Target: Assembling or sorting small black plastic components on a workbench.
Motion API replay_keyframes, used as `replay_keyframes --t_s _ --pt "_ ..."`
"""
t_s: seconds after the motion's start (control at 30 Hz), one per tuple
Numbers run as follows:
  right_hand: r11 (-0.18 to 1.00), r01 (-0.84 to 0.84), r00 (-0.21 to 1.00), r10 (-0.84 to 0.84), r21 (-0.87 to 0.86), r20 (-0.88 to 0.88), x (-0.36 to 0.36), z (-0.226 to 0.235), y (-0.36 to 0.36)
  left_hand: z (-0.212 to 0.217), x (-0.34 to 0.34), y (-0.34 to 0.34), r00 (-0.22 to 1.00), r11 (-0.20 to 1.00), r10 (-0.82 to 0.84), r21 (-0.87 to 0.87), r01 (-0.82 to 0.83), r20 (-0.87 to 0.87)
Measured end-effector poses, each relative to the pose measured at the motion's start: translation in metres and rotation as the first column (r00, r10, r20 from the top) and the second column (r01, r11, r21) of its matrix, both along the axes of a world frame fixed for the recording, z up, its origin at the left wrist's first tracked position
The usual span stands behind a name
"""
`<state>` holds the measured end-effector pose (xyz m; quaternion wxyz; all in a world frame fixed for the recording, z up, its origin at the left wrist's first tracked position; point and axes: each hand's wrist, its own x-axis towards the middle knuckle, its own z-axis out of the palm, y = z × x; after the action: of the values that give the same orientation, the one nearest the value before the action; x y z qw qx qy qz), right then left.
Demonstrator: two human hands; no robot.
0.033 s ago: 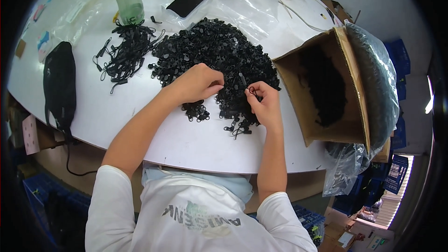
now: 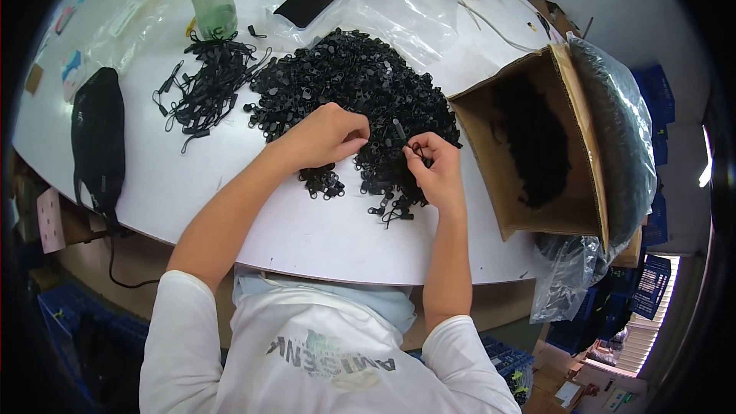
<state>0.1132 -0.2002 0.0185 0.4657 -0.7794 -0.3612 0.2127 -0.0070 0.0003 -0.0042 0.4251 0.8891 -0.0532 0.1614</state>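
A wide heap of small black zipper sliders (image 2: 330,69) covers the middle of the table. Over its near edge my left hand (image 2: 326,136) is closed, thumb against curled fingers; whatever they pinch is hidden. To its right, my right hand (image 2: 435,167) pinches a black cord zipper pull (image 2: 399,129) by its looped end, with the slim tip pointing up over the heap. Left of the heap lies a tangle of similar cord pulls (image 2: 211,80). A few loose sliders (image 2: 322,182) rest below my left hand.
An open cardboard box (image 2: 494,153) with black contents lies tilted at the right, plastic film beside it. Behind the heap are a black phone (image 2: 309,1) and clear plastic bags (image 2: 406,19). A green bottle (image 2: 208,0) stands far left; a black pouch (image 2: 98,134) lies at the left edge.
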Motion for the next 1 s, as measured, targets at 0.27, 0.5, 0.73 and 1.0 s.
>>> replay_keyframes --t_s 0.27,0.5,0.73,1.0 --pt "0.923 -0.007 0.982 0.079 0.384 -0.172 -0.002 -0.004 0.004 0.001 0.0 -0.003 0.999 0.981 -0.025 -0.194 0.017 -0.044" --pt "0.935 0.031 0.977 0.046 0.354 -0.207 -0.014 -0.005 0.011 0.013 -0.001 -0.004 0.998 0.988 -0.015 -0.152 0.005 -0.063" --pt "0.961 -0.088 0.996 0.092 0.262 -0.003 -0.025 -0.006 0.02 0.001 0.0 -0.005 0.991 0.968 0.128 -0.215 -0.131 -0.028" --pt "0.987 -0.103 0.983 0.081 0.124 0.166 -0.024 -0.008 0.017 0.006 0.0 0.0 0.982 0.932 0.155 -0.313 -0.181 -0.105"
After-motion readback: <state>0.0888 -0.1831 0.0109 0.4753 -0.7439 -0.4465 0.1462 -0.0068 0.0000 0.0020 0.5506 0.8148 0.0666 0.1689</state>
